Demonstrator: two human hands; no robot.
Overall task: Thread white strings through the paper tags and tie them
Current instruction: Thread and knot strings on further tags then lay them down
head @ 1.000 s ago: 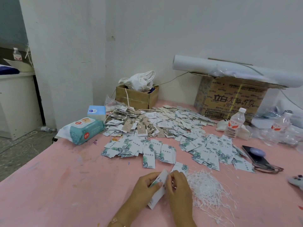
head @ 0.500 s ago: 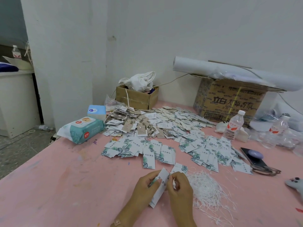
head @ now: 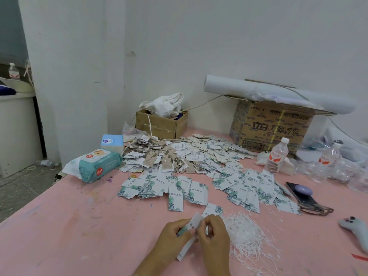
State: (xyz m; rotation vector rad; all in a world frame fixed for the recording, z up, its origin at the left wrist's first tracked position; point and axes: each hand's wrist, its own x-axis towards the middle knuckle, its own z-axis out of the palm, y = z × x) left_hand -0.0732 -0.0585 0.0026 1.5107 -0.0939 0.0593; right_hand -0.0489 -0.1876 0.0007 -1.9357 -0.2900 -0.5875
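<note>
Hands meet just left of string pile (head: 247, 234). Left hand (head: 175, 234) grips paper tag (head: 187, 249) around middle. Right hand (head: 214, 234) pinches tag's top end; white bit (head: 207, 229) at its fingers, maybe string, we cannot tell. Tag's long axis runs away from us, leaning toward string pile. We judge right hand nearer to pile. Loose tags (head: 249, 186) behind string pile: print seems to end 服饰. Carton (head: 272, 130) far behind pile reads 立白.
</note>
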